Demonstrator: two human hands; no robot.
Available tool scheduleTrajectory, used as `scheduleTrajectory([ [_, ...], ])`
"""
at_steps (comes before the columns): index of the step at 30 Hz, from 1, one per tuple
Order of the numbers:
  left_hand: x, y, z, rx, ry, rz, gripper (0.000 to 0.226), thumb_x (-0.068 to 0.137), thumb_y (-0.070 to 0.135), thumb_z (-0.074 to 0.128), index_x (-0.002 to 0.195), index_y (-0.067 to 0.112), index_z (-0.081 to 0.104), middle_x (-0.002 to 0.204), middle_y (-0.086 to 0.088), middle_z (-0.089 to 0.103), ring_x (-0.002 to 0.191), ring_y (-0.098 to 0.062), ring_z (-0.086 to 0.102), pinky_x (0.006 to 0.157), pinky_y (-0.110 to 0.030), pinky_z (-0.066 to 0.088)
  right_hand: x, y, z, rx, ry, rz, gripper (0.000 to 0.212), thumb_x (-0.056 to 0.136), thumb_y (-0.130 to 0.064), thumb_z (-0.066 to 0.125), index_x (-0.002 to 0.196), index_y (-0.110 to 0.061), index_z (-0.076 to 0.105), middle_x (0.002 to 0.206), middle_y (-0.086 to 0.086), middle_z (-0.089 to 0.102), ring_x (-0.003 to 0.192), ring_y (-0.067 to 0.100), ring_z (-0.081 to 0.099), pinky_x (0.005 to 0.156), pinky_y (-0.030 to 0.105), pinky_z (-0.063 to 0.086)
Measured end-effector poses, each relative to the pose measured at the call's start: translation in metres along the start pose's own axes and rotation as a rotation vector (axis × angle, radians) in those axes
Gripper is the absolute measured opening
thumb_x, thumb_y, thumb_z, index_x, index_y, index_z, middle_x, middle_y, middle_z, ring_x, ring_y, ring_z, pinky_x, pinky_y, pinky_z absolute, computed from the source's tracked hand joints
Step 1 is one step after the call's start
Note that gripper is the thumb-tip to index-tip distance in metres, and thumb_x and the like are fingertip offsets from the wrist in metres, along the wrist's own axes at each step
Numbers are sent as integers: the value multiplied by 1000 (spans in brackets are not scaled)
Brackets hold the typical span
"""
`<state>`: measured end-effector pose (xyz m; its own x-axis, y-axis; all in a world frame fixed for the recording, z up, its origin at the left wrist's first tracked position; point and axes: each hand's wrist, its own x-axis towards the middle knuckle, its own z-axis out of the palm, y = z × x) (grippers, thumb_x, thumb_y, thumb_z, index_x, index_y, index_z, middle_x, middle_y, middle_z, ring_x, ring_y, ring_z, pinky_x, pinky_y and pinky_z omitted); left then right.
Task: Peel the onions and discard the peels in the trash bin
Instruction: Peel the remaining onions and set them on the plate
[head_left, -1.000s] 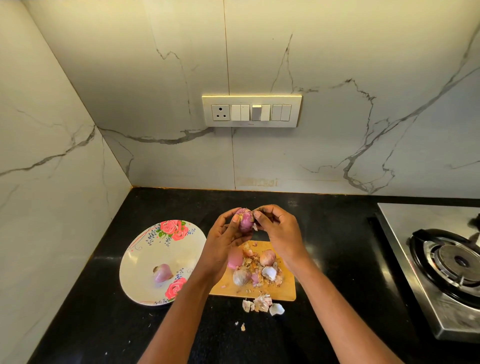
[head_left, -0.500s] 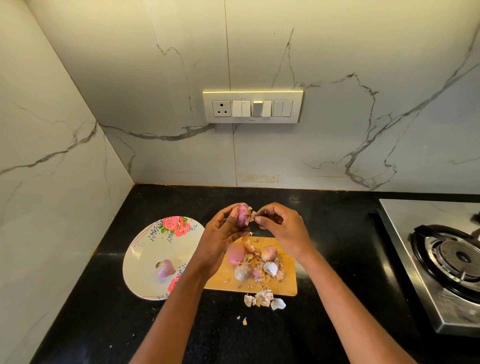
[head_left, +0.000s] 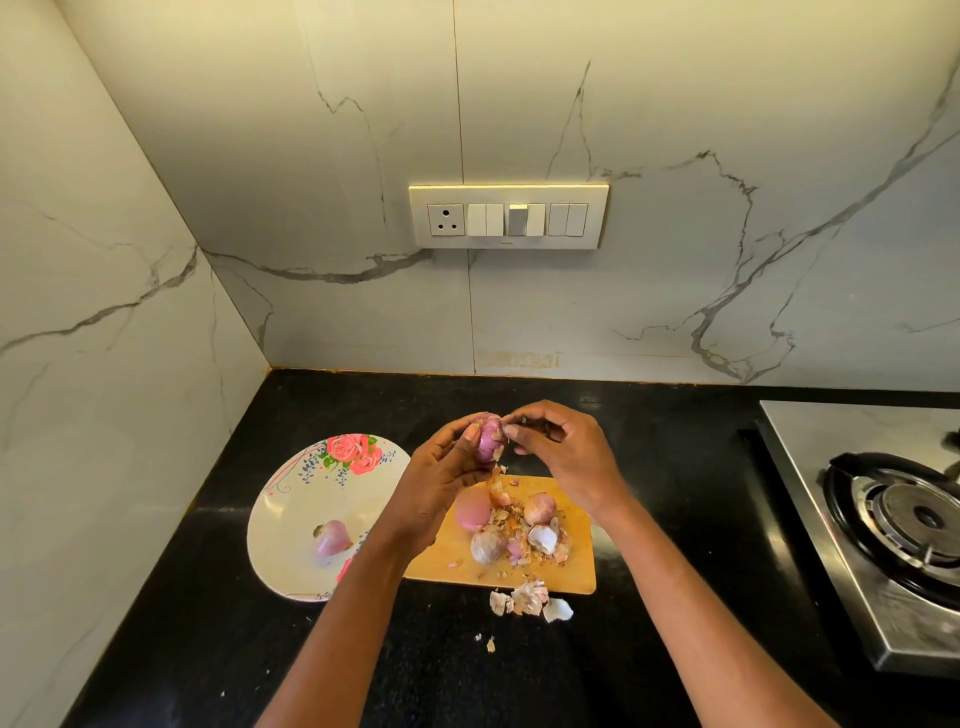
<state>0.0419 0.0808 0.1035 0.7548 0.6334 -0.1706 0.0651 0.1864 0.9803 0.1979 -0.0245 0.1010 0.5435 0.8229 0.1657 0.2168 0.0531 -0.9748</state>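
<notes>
A flowered plate (head_left: 291, 525) is sitting at nine o'clock on the black table (head_left: 675, 467), a wooden cutting board (head_left: 576, 566) just beside it. A steel gas stove (head_left: 883, 530) is resting at three o'clock; a switch panel (head_left: 508, 216) is hanging at twelve.

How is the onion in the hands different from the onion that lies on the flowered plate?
The held onion is up in the air, gripped by the left hand while the right hand pinches at its skin; the plate onion lies alone on the flowered plate, touched by nothing. The held onion still carries loose flakes of skin; the plate onion looks smooth and peeled. Both are small and pinkish-purple.
</notes>
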Motion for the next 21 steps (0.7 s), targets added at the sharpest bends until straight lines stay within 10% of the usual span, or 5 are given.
scheduleTrajectory([
  [12, -1, 1, -2, -143, 76, -12, 40, 88, 37, 58, 127, 26, 62, 117, 0, 74, 109, -16, 71, 87, -25, 57, -5, 17, -9, -469, -15, 135, 17, 97, -26, 68, 113, -23, 70, 102, -12, 68, 95, 5, 64, 79, 15, 49],
  [16, 0, 1, 0, -137, 78, -15, 43, 90, 37, 58, 131, 24, 61, 122, -3, 72, 111, -20, 70, 88, -27, 57, -4, -1, -5, -273, -26, 52, 27, 95, -29, 70, 122, -31, 67, 108, -22, 67, 101, -6, 64, 80, 6, 48],
  [21, 0, 1, 2, -132, 29, -42, 50, 90, 41, 52, 134, 20, 60, 119, -9, 71, 103, -18, 70, 85, -26, 57, 0, -5, 4, -49, -10, 14, 18, 93, -22, 73, 111, -23, 76, 103, -10, 75, 100, 11, 70, 77, 27, 61],
])
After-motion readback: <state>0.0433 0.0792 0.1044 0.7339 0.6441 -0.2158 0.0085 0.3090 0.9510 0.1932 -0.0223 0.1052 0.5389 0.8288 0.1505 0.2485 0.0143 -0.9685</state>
